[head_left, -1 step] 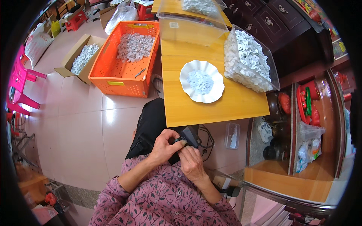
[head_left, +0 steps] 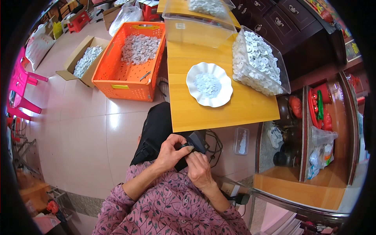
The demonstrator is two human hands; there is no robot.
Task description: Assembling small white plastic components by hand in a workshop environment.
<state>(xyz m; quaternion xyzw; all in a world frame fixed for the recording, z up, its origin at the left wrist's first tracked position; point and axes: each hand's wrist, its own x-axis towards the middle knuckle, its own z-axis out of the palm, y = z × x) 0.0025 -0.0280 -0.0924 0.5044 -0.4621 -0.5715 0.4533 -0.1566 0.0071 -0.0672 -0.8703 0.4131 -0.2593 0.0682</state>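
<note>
Over my lap, just below the table's near edge, my two hands meet. My left hand [head_left: 170, 152] is closed, its thumb pressed against a small black piece [head_left: 185, 145] whose kind I cannot make out. Touching it, my right hand [head_left: 199, 169] has its fingers bent together, and what they pinch is hidden. Right beyond the fingers is a dark boxy object [head_left: 197, 141], with a black cable [head_left: 217, 145] beside it. On the yellow table [head_left: 188, 119], a white wavy-rimmed plate [head_left: 224, 98] carries a heap of small pale flakes [head_left: 207, 85].
A clear bin [head_left: 285, 76] full of white round plastic pieces [head_left: 261, 55] stands at the table's right. Left of the table are an orange crate [head_left: 117, 74] and a cardboard box [head_left: 67, 73], both holding similar pieces. A small clear tray [head_left: 241, 141] lies on the floor by the shelves.
</note>
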